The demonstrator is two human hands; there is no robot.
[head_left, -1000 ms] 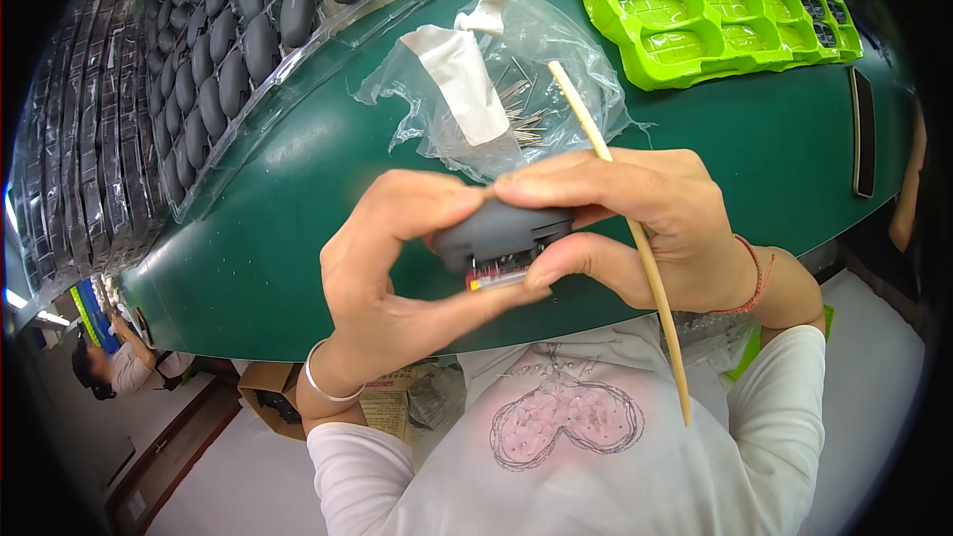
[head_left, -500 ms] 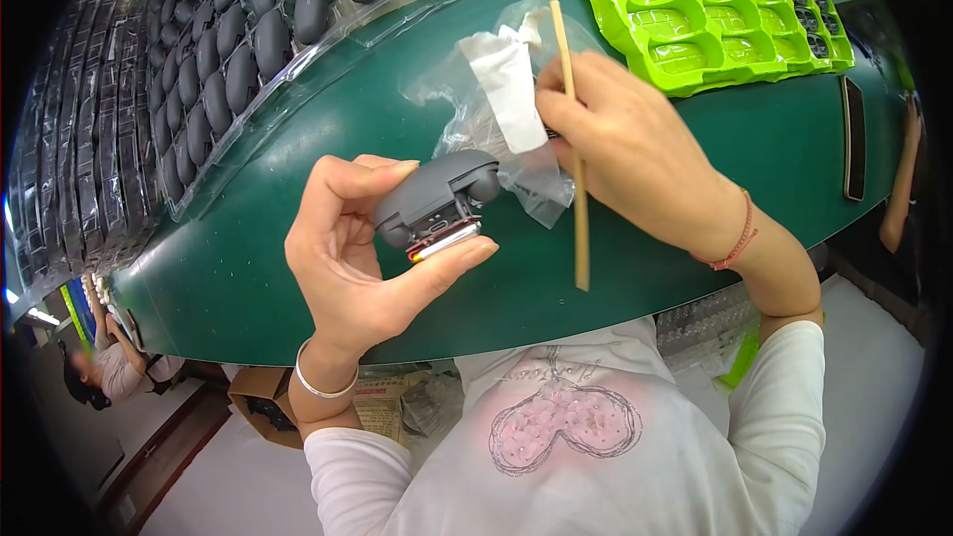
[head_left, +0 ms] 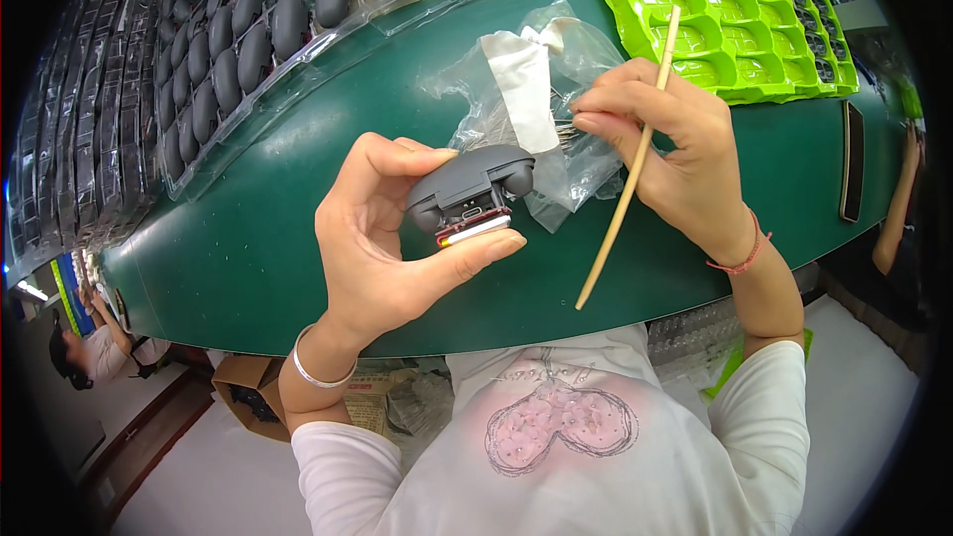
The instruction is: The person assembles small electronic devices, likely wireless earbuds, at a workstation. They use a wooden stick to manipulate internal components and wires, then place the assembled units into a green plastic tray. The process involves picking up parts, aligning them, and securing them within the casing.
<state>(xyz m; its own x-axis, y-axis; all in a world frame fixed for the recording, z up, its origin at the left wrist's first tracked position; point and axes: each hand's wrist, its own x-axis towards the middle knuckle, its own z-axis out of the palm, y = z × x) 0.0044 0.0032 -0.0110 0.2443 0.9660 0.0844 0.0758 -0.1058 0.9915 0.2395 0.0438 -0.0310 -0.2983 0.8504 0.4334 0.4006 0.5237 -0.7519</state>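
Left hand (head_left: 382, 238) holds a dark grey rounded plastic earbud-case shell (head_left: 475, 191) up over the near middle of the green counter (head_left: 248, 258), thumb under, fingers over the top, open underside with a small red-and-white part turned toward the camera, probably so the inside can be seen. Grip closed on the shell, firm pinch. Right hand (head_left: 675, 154) is just right of it, fingertips pinched into a crumpled clear plastic bag (head_left: 536, 99) with a white strip, lying on the counter just beyond the shell; what they pinch is too small to tell. A thin long wooden stick (head_left: 627, 174) is tucked under the same fingers, slanting down-left, likely parked to keep fingertips free. Far left: clear trays of dark grey oval shells (head_left: 213, 69). Far right: lime-green moulded plastic trays (head_left: 725, 10).
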